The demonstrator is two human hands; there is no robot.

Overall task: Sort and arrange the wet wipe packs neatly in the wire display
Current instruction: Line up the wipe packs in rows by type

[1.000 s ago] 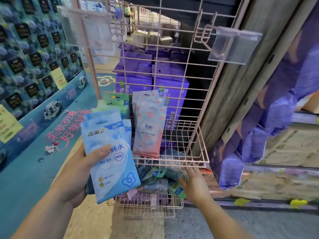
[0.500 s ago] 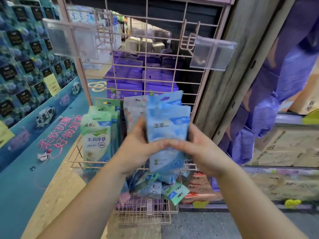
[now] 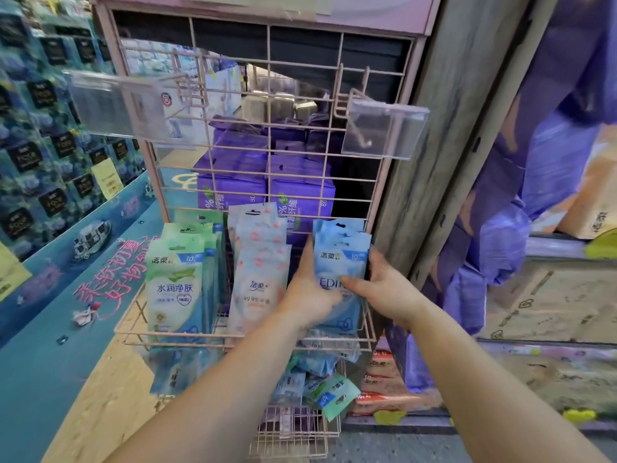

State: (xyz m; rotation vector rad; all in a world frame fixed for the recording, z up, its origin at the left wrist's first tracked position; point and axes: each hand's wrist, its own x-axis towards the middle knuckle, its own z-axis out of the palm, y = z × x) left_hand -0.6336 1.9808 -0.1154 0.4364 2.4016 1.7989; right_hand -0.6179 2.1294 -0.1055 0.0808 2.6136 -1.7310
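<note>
Blue packs now lower, inside wire basket, between both hands.

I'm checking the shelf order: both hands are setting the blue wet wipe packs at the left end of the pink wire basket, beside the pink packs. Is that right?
Not quite. The head view shows the left hand and right hand holding the blue wet wipe packs at the right end of the pink wire basket, beside the pink packs. The green packs fill the left end.
</note>
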